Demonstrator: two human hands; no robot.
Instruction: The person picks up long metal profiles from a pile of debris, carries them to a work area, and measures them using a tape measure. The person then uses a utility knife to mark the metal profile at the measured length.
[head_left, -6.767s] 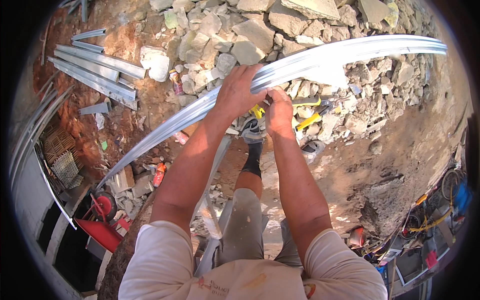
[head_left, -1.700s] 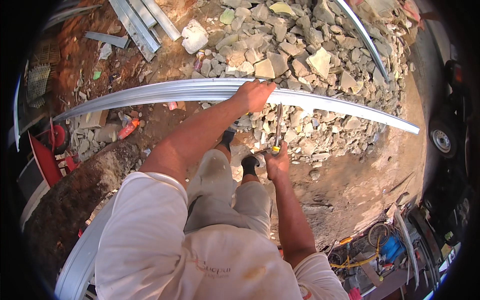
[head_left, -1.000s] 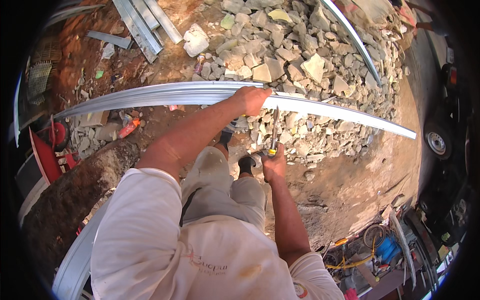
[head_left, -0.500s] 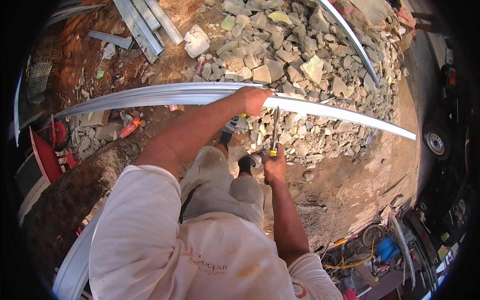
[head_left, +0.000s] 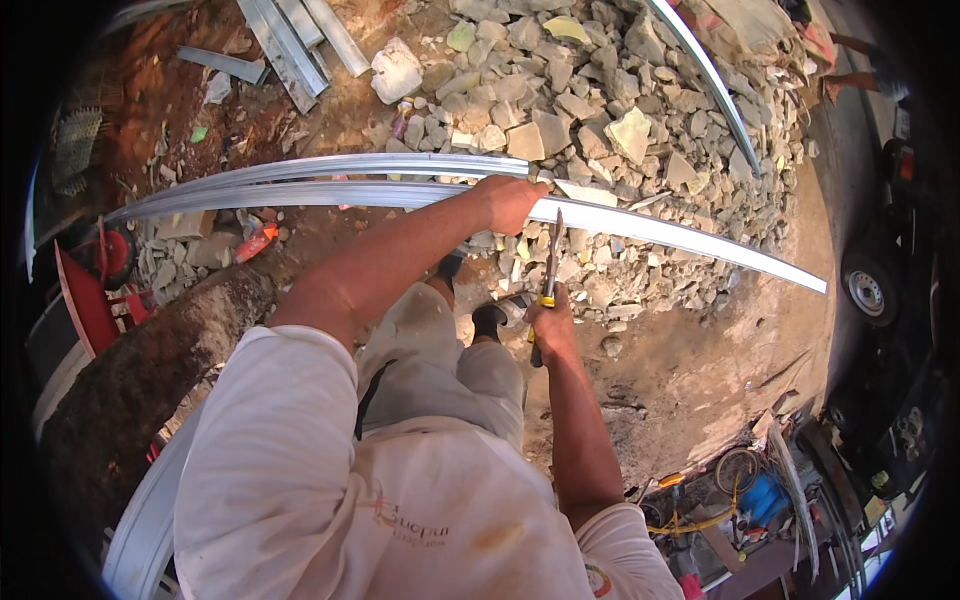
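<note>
My left hand (head_left: 514, 204) is closed around a long silvery metal channel (head_left: 680, 233) that spans the view from left to right. Its right part slopes down over the rubble, its far end in the air. A second metal channel (head_left: 400, 164) lies just beyond it, its right end close to my left hand. In my right hand (head_left: 553, 322) is a pair of tin snips (head_left: 551, 262) with yellow and black handles. The blades point away from me, their tips touching or very near the channel's near edge, just right of my left hand; contact is hard to tell.
Broken concrete rubble (head_left: 590, 110) is heaped ahead. More metal profiles (head_left: 285, 50) lie at the far left, and another strip (head_left: 710, 85) crosses the rubble. A red wheelbarrow (head_left: 85, 300) stands at left. A vehicle wheel (head_left: 868, 292) shows at right, with clutter (head_left: 745, 500) at lower right.
A gap has opened between the held channel and the one beyond it. The held channel's right end has dropped slightly, and the snips' handles look further apart.
</note>
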